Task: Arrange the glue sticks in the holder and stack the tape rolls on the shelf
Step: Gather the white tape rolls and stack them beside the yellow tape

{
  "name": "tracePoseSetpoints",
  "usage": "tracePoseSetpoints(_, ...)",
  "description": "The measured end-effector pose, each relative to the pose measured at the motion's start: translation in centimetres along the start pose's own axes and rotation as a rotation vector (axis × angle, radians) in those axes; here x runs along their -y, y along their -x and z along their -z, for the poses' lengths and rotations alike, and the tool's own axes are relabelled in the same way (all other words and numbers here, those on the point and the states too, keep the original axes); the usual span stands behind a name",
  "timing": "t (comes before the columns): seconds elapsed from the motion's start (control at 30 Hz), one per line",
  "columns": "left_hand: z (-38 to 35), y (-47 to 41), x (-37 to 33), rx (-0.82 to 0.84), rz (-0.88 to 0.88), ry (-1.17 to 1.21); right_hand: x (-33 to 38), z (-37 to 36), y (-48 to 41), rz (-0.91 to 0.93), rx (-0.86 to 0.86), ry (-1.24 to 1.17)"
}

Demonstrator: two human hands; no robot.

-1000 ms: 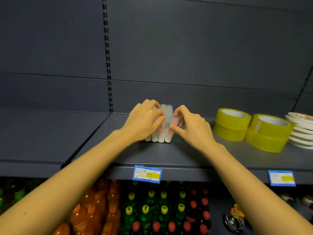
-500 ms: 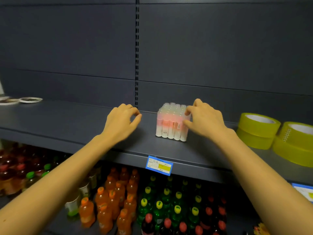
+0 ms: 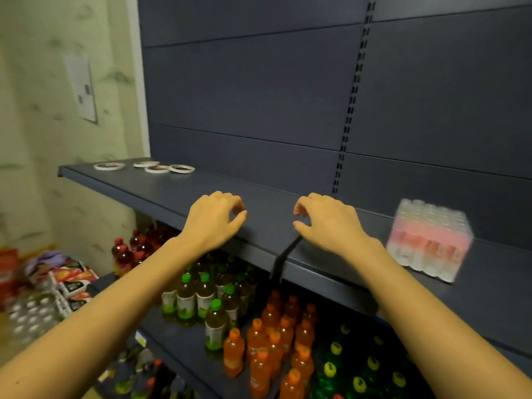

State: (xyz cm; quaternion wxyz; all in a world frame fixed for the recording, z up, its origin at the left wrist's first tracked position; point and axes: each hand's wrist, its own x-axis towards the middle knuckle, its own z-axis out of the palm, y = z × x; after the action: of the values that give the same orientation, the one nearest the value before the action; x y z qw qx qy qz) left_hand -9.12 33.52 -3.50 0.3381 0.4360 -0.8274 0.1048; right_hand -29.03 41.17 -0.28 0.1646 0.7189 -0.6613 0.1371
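Note:
A block of pink-and-white glue sticks (image 3: 429, 240) stands upright on the dark shelf (image 3: 178, 194) at the right, blurred. Several thin white tape rolls (image 3: 157, 167) lie flat at the shelf's far left end. My left hand (image 3: 214, 218) hovers over the shelf's front edge with fingers loosely curled, holding nothing. My right hand (image 3: 328, 221) is beside it, also loosely curled and empty, well left of the glue sticks. Neither hand touches any object.
Below the shelf stand rows of bottled drinks: green-capped tea (image 3: 201, 298), orange soda (image 3: 273, 341), red bottles (image 3: 129, 251). Boxes and packaged goods (image 3: 57, 283) sit on the floor at the left. A wall with a paper notice (image 3: 83, 87) borders the shelving.
Both hands let go of the glue stick block and moved left along the shelf. The view swung left; the yellow tape rolls left the frame and white rolls appeared at the far left.

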Motion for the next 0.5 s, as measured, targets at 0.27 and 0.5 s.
tracePoseSetpoints(0.27, 4.8, 1.3, 14.9, 0.055, 0.084, -0.159, 12.8, -3.6, -9.5, 0.093, 0.031, -0.121)
tracePoseSetpoints(0.5, 7.8, 2.3, 26.2, 0.16, 0.059, -0.281, 21.8, -7.2, -16.6, 0.061, 0.056, -0.163)
